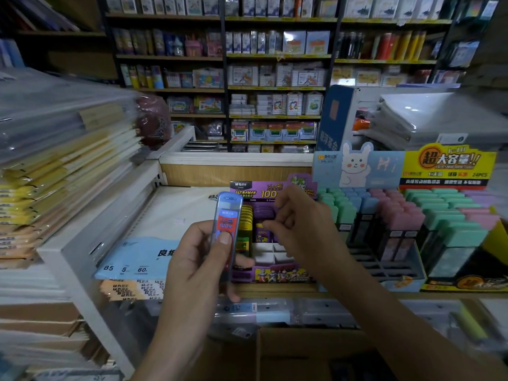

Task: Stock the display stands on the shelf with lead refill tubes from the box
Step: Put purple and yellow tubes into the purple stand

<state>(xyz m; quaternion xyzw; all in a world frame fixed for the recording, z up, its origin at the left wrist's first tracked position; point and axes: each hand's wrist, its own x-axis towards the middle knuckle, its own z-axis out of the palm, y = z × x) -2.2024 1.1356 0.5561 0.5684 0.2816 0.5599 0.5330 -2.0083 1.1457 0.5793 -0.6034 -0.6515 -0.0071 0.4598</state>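
Fingers (245, 262) of my left hand (192, 259) pinch blue lead refill tube (226, 215) upright before purple display stand (272, 273). Right hand (297, 224) curled over slots, grip unclear. Probably light, stiff, slick; grip mid-body.

The light is dim and cool, falling from overhead, and the corners sink into murk. Pale glare streaks the plastic-wrapped paper stacks (63, 114) at left, which are smeared with blur, and shines on the wrapped white binders (428, 116) at right. The wide lens bows the back shelves (275, 56) and stretches the edges. The centre is sharpest: print on the lead refill tube (226, 215) reads clearly. The cardboard box (302, 350) below lies in shadow.
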